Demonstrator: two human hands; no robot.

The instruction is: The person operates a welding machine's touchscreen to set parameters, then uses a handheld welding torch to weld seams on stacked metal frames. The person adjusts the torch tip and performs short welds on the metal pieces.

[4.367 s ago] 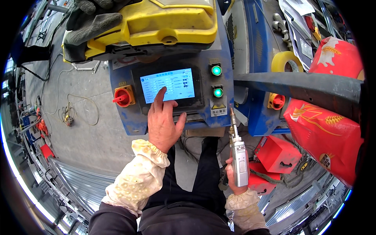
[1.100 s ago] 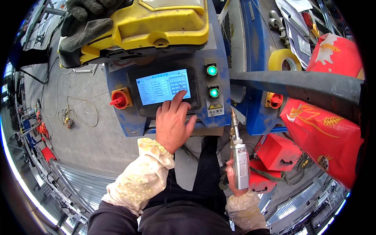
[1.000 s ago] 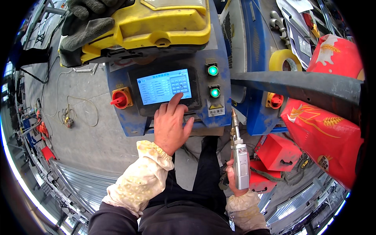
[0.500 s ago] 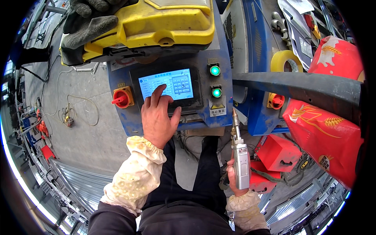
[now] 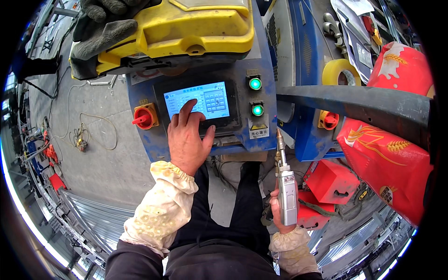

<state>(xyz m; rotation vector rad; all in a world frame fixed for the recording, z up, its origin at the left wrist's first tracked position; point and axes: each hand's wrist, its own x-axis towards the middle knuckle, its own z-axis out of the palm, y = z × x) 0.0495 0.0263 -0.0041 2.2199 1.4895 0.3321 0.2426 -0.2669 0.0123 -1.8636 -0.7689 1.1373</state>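
My left hand [image 5: 187, 137] reaches up to the lit touch screen [image 5: 197, 100] on a blue control cabinet [image 5: 261, 79], with the index fingertip on the screen's middle and the other fingers spread. Low down on the right, my right hand [image 5: 276, 212] grips a grey handheld torch [image 5: 286, 193] whose brass nozzle points up toward the cabinet. Both forearms wear pale patterned sleeve covers.
A red rotary switch [image 5: 144, 116] sits left of the screen, two green lit buttons [image 5: 255, 84] to its right. Yellow case [image 5: 186, 28] with grey gloves [image 5: 100, 32] on top. Dark pipe [image 5: 354, 105], red sack [image 5: 392, 158], tape roll [image 5: 343, 72], red box [image 5: 333, 179]. Cables [image 5: 84, 135] on the concrete floor.
My left hand has shifted left across the screen, from its lower right area to the middle, then edged back right a little. The right hand keeps the torch still.
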